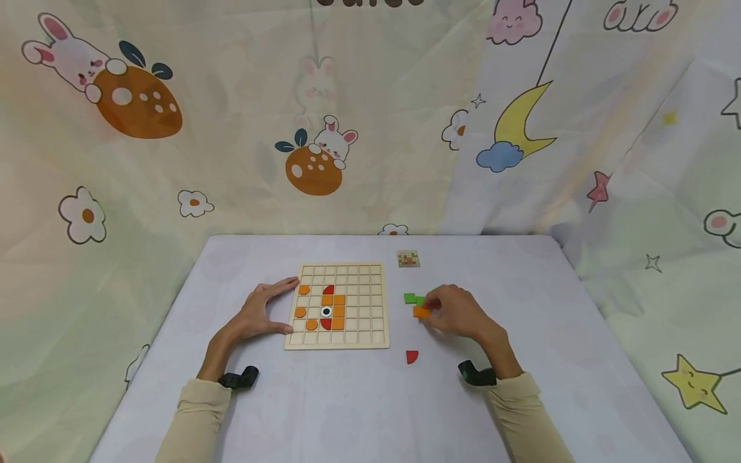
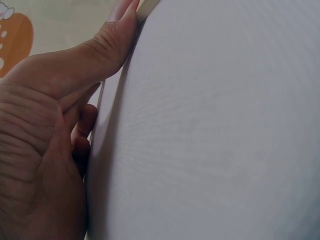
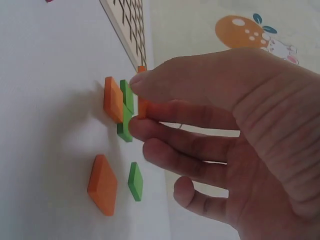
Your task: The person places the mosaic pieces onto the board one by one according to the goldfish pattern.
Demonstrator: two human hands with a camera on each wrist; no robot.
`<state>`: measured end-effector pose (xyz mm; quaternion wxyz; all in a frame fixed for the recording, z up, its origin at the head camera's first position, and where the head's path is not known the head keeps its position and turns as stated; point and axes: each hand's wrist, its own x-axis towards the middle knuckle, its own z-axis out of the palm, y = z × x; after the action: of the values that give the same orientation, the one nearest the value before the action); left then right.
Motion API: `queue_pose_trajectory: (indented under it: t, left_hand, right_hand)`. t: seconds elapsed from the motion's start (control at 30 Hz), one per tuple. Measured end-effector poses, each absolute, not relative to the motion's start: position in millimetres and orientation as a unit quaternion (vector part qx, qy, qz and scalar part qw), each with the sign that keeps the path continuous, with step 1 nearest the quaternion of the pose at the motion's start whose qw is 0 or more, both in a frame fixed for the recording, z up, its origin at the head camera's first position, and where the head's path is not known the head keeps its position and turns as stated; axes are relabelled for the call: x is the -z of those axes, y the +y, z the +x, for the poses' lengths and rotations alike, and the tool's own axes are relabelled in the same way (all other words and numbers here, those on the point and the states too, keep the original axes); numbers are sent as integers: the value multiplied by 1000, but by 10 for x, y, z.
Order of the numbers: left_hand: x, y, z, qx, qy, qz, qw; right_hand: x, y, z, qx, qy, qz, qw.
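Observation:
A square wooden grid board (image 1: 365, 321) lies on the table, bearing orange squares (image 1: 339, 312), orange discs (image 1: 304, 290), red quarter-round pieces (image 1: 329, 290) and an eye tile (image 1: 327, 312). My left hand (image 1: 255, 313) touches the board's left edge, thumb and fingers spread apart. To the right of the board, my right hand (image 1: 457, 313) pinches an orange tile (image 3: 142, 109) between thumb and fingertips, just off the table. Below it lie orange tiles (image 3: 103, 186) and green tiles (image 3: 135, 182), partly covered by the hand in the head view.
One red quarter-round piece (image 1: 411, 356) lies on the white table (image 1: 359, 405), nearer than the green tiles. A small patterned card (image 1: 408, 258) is behind the tiles, close to the board's far right corner. Printed cloth (image 1: 231, 141) hangs behind the table.

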<state>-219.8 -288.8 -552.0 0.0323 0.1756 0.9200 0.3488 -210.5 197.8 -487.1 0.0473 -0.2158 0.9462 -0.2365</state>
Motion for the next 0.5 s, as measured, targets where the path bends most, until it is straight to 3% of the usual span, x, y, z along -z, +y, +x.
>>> queue_pose_trajectory:
  t: [0.5]
  left_hand:
    - [5519,-2895,-2201,-344,921,181,29]
  right_hand:
    - [4970,1675,-2210,337,896,-288,11]
